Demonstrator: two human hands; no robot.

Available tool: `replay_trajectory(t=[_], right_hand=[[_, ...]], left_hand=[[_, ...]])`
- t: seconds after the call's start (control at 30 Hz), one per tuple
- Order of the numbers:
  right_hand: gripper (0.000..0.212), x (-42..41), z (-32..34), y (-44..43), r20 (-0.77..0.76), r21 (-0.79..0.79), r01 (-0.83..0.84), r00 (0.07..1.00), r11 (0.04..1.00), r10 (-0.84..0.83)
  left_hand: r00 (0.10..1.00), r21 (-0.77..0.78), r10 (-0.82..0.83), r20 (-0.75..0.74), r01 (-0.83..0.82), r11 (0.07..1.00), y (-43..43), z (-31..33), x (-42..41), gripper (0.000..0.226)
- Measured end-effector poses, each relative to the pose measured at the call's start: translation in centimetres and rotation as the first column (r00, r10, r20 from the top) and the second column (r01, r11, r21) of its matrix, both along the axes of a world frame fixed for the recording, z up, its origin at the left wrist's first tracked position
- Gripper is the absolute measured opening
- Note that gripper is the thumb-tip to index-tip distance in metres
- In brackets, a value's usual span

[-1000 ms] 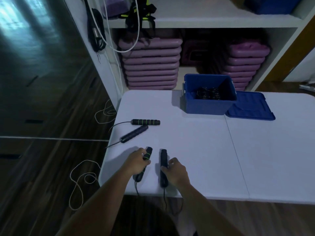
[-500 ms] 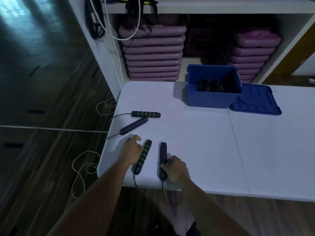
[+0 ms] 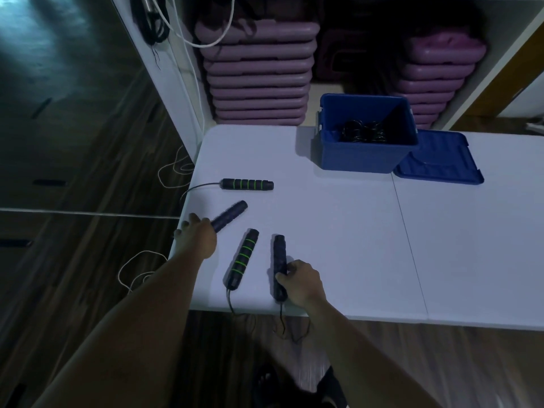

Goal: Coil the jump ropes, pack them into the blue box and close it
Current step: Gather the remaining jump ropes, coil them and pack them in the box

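A white folding table [image 3: 353, 245] stands in a dim storage room. At its back sits the blue box [image 3: 362, 156], open, with coiled ropes [image 3: 363, 134] inside and its lid [image 3: 438, 163] just beside it. The right hand [image 3: 303, 282] grips a plain black handle [image 3: 279, 257]. The left hand [image 3: 197, 237] covers the end of a second plain handle [image 3: 231, 214]; whether it grips is unclear. This looks like gathering a pair of handles, so coiling the dangling cord comes next.

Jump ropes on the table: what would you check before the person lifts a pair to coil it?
1. Right hand grips a plain handle: ok.
2. Left hand holds the second plain handle: cannot tell, the hand covers its end.
3. Both plain handles belong to one rope: cannot tell, the cords drop off the table edge.
4. Blue box open with room: ok, coiled ropes lie at the bottom.
5. Lid off, beside the box: ok.
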State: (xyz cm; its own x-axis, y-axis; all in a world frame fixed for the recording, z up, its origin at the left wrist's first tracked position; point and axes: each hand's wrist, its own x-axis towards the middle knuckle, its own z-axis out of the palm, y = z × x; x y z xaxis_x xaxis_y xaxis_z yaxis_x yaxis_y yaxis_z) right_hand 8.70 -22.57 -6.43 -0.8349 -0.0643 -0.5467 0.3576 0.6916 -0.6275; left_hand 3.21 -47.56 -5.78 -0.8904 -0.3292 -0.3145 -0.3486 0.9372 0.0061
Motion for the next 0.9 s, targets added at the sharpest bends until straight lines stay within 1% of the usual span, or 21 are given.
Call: replay_trajectory(t=[0.07, 0.17, 0.23, 0.37, 0.43, 0.47, 0.5, 0.57, 0.6, 0.67, 0.7, 0.8, 0.9], right_hand=[[0.029, 0.3, 0.1, 0.2, 0.014, 0.002, 0.008, 1.0, 1.0, -0.008], [0.02, 0.7, 0.4, 0.6, 0.042, -0.006, 0.039, 0.998, 0.999, -0.039], [0.017, 0.9, 0.7, 0.9, 0.062, -0.031, 0.062, 0.996, 0.998, -0.06], [0.02, 1.5, 1.1, 1.6, 0.124, -0.145, 0.185, 0.978, 0.972, -0.168], [0.018, 1.9, 1.4, 2.0, 0.152, -0.213, 0.239, 0.966, 0.948, -0.209], [0.017, 2.1, 1.6, 2.2, 0.166, -0.253, 0.268, 0.959, 0.93, -0.231], [0.015, 2.3, 1.9, 2.3, 0.183, -0.295, 0.302, 0.949, 0.907, -0.256], [0.016, 2.9, 2.9, 2.5, 0.229, -0.392, 0.368, 0.927, 0.843, -0.299], [0.017, 3.2, 3.4, 2.6, 0.249, -0.433, 0.387, 0.92, 0.814, -0.304], [0.02, 3.8, 4.3, 2.9, 0.269, -0.471, 0.395, 0.916, 0.789, -0.298], [0.02, 4.1, 4.7, 3.0, 0.274, -0.481, 0.396, 0.915, 0.782, -0.294], [0.009, 5.1, 5.7, 3.4, 0.293, -0.534, 0.41, 0.91, 0.739, -0.294], [0.011, 6.0, 6.8, 3.5, 0.279, -0.609, 0.427, 0.904, 0.668, -0.323]], left_hand=[[1.0, 0.015, -0.014, -0.012, 0.014, 1.0, -0.4, -0.4, 1.3, 0.033], [1.0, 0.138, 0.002, -0.01, -0.001, 0.99, -0.9, -0.8, 3.5, 0.033], [1.0, 0.169, 0.004, 0.006, -0.005, 0.986, -1.1, -0.5, 5.0, 0.035], [0.999, 0.169, 0.021, 0.043, -0.028, 0.985, -1.1, 0.7, 7.6, 0.035], [0.994, 0.211, 0.043, 0.098, -0.063, 0.975, -0.9, 1.5, 8.3, 0.031], [0.989, 0.265, 0.053, 0.141, -0.089, 0.96, -0.7, 2.0, 8.6, 0.029], [0.98, 0.344, 0.067, 0.189, -0.13, 0.93, -0.5, 2.6, 8.7, 0.026], [0.957, 0.5, 0.076, 0.28, -0.213, 0.839, 0.2, 4.1, 8.9, 0.022], [0.947, 0.551, 0.071, 0.314, -0.242, 0.799, 0.7, 5.0, 9.0, 0.022], [0.93, 0.616, 0.064, 0.363, -0.291, 0.732, 1.8, 7.0, 9.1, 0.024], [0.922, 0.65, 0.068, 0.38, -0.319, 0.69, 2.5, 7.9, 9.2, 0.024], [0.912, 0.764, 0.064, 0.405, -0.376, 0.524, 4.3, 10.1, 9.5, 0.03], [0.924, 0.846, 0.008, 0.382, -0.353, 0.399, 6.2, 12.0, 10.0, 0.027]])
